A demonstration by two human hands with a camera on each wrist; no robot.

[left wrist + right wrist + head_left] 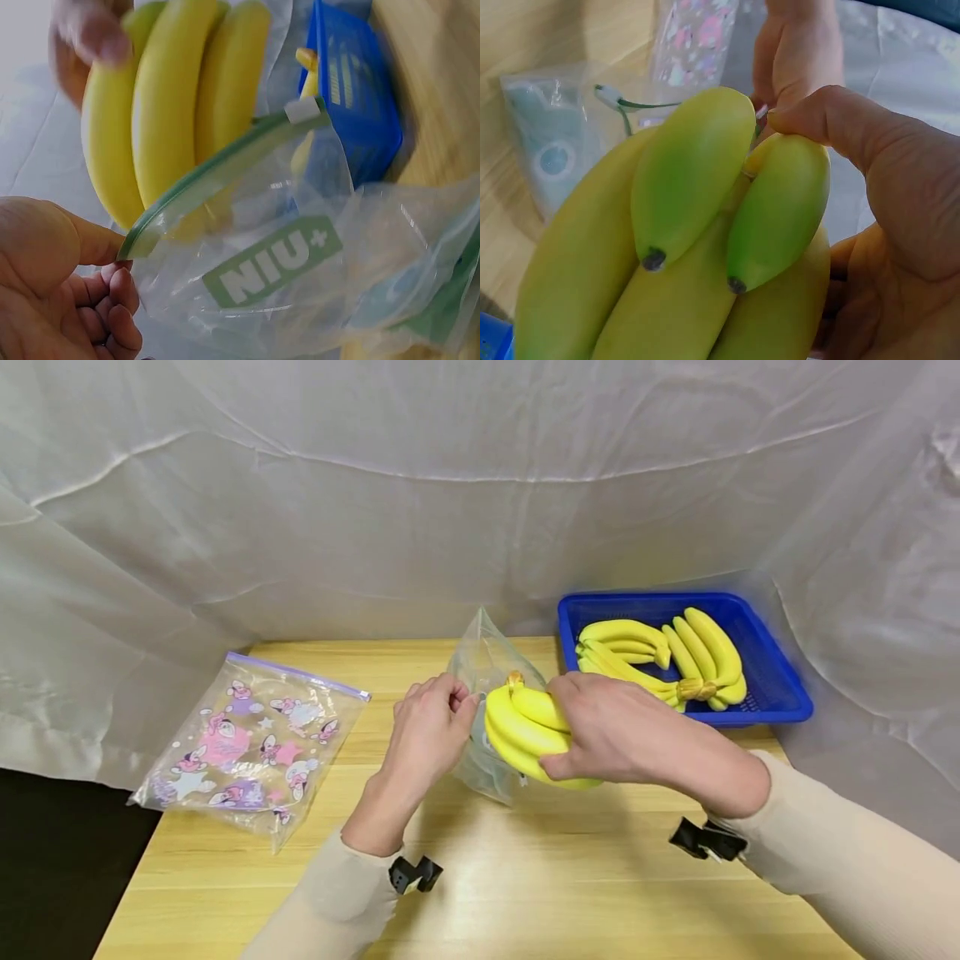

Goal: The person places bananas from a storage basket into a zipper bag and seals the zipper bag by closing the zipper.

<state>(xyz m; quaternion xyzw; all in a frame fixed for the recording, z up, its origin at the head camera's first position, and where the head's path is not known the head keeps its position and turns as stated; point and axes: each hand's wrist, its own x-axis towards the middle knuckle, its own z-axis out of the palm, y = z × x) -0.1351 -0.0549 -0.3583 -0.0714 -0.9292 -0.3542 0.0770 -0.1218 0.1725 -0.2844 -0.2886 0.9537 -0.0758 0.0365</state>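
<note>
The right hand (611, 727) grips a slanting banana bunch (521, 735), stem (515, 678) toward the bench's (525, 885) far-left corner; the left hand (429, 724) pinches a bag (274, 262).

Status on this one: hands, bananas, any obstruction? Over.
Left hand pinching clear bag. Right hand gripping banana bunch, close by the bag's green-edged top. No obstruction visible between them.

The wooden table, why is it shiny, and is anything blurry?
Head view: pale glare on the light-brown wooden table, probably reflected light; left wrist view: white glints on the clear green-edged plastic bag; right wrist view: the clear pink-patterned plastic bag looks blurry.
</note>
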